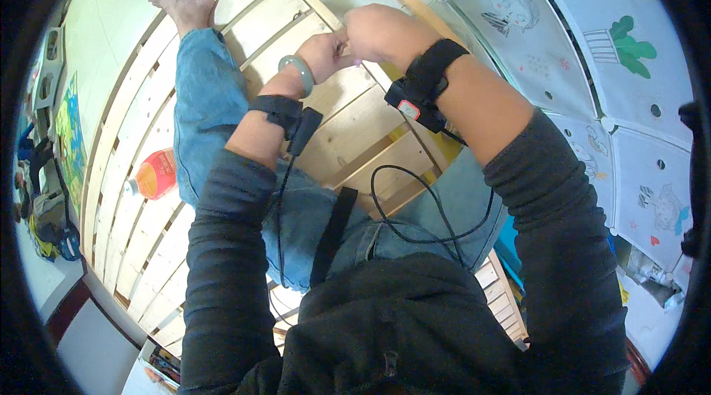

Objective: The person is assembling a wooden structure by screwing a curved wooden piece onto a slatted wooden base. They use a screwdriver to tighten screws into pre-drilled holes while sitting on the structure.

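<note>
My left hand [324, 54] and my right hand [379, 31] meet above a wooden slatted bed frame [348, 125], fingers curled and touching each other. Whatever lies between the fingers is hidden. The left wrist carries a pale green bangle [298, 73] and a black strap with a small device [285, 115]. On the right wrist sits a black strap with a sensor box [422, 91]. Black cables [415, 206] run from both straps down to my lap.
I sit on the slats in blue jeans, my left leg [207, 99] stretched out to a bare foot [181, 6]. An orange bottle [154, 174] lies on the slats at left. A white fabric cabinet with drawings [592, 47] stands at right.
</note>
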Demonstrator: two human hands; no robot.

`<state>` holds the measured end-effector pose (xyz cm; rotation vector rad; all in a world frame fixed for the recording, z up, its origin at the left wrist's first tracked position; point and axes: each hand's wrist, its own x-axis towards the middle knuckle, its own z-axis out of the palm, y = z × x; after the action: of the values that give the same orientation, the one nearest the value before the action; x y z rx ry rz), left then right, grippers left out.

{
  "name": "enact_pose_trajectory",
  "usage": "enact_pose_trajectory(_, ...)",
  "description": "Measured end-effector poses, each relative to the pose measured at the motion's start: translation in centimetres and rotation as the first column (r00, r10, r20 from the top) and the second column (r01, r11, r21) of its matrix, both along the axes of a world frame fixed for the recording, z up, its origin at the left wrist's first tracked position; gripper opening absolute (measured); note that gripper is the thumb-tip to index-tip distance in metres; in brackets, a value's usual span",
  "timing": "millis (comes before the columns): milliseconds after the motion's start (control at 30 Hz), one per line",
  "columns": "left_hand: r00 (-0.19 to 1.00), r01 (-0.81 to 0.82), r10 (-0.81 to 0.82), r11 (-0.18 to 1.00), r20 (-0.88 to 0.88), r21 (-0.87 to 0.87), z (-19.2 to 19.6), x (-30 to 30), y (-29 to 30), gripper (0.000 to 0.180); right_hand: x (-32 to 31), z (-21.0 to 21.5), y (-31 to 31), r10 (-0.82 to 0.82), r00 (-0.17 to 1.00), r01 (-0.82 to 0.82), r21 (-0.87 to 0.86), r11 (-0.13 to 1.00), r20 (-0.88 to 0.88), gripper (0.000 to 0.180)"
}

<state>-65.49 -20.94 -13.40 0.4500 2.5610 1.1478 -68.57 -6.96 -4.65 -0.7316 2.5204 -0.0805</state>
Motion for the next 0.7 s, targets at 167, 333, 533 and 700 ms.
enact_pose_trajectory(167, 0.995, 0.058, -0.061, 0.998, -0.079, -0.037, -0.7, -0.6, -0.1, 0.030, -2.0, 0.5, 0.9, 0.238, 0.969, -0.235, -0.054, 0.970, 0.062, 0.028)
enact_pose_trajectory(333, 0.976, -0.166, 0.157, 0.985, -0.149, -0.051, -1.6, 1.1, 1.7, 0.033, -1.5, 0.2, 2.0, 0.320, 0.945, -0.326, -0.103, 0.940, -0.075, 0.022)
enact_pose_trajectory(533, 0.939, -0.324, 0.326, 0.945, -0.109, 0.028, -2.6, 2.4, 3.1, 0.033, 0.8, -0.9, 1.3, -0.009, 0.960, -0.030, -0.135, 0.990, -0.279, 0.023)
enact_pose_trajectory(700, 0.996, -0.057, 0.071, 0.964, -0.044, 0.259, -2.3, 1.0, 0.4, 0.023, 1.0, -0.4, 1.4, 0.337, 0.917, -0.382, -0.235, 0.894, -0.211, 0.018)
